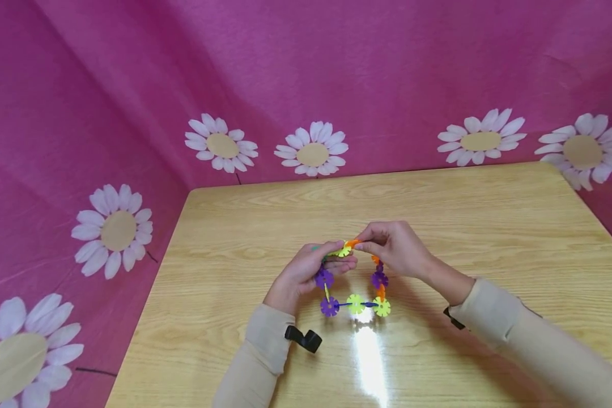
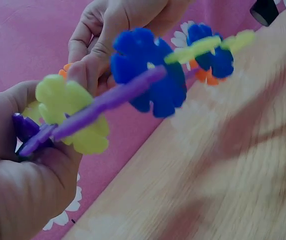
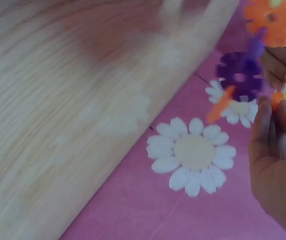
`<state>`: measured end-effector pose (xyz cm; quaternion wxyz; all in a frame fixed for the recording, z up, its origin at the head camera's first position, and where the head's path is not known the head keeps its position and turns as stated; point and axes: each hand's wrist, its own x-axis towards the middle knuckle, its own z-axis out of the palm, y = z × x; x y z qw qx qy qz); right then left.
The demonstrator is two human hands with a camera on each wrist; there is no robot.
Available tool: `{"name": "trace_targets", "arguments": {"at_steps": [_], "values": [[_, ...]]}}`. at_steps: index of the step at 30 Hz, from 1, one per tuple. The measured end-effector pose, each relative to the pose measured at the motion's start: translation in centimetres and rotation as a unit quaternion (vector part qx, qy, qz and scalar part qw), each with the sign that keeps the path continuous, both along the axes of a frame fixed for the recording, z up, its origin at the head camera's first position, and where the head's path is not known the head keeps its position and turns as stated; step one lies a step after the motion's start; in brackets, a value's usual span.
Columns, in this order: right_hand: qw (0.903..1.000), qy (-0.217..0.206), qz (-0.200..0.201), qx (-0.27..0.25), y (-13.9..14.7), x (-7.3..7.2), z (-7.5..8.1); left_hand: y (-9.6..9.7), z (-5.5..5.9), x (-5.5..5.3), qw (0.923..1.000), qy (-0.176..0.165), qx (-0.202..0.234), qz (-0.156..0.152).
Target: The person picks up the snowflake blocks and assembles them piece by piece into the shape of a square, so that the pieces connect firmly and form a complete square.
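A chain of notched plastic snowflake discs, in yellow, purple, blue, orange and green, hangs in a loop between the hands, a yellow disc (image 1: 356, 304) at its low front side. My left hand (image 1: 303, 267) grips the left part of the chain, thumb over a yellow disc (image 1: 344, 251). Between thumb and fingertips, my right hand (image 1: 400, 249) pinches an orange disc (image 1: 353, 243) right beside that yellow one. A blue disc (image 2: 140, 97) stands out from the left hand in the left wrist view. In the right wrist view, an orange disc (image 3: 218, 107) ends the chain next to a purple disc (image 3: 225, 75).
Both hands are over a wooden table (image 1: 234, 255), whose surface shows a bright light reflection. Behind and left of it hangs a pink cloth (image 1: 367, 73) with large white daisies. A black strap (image 1: 303, 339) sticks out from the left sleeve.
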<state>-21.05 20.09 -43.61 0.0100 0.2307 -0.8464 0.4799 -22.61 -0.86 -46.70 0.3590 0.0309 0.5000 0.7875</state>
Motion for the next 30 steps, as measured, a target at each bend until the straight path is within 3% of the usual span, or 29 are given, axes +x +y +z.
{"name": "trace_targets", "arguments": {"at_steps": [3,7,9,11,14,16,21,30], "values": [[0.9996,-0.024,0.009,-0.010,0.7,-0.1,0.3,-0.1,0.0,0.1,0.9997,-0.011,0.018,0.009],[0.9944,-0.098,-0.035,0.013,2.3,-0.4,-0.2,-0.2,0.0,0.1,0.9991,-0.023,0.030,0.022],[0.9856,-0.157,-0.054,0.034,2.9,-0.5,-0.7,-0.3,0.0,0.0,0.9987,-0.030,0.033,0.027],[0.9732,-0.221,-0.048,0.044,3.3,-0.5,-1.2,-0.3,0.1,0.0,0.9985,-0.032,0.035,0.028],[0.9508,-0.308,-0.030,-0.007,3.6,-0.4,-1.7,-0.3,0.1,0.0,0.9983,-0.036,0.038,0.027],[0.9381,-0.342,-0.020,-0.052,3.7,-0.3,-1.9,-0.3,0.1,0.0,0.9983,-0.034,0.040,0.025],[0.9254,-0.361,-0.010,-0.114,3.9,0.0,-1.8,-0.4,0.0,-0.1,0.9987,-0.025,0.038,0.023],[0.9291,-0.334,-0.058,-0.149,2.8,0.5,-1.1,-0.8,-0.7,-0.3,0.9983,-0.041,0.032,0.024]]}}
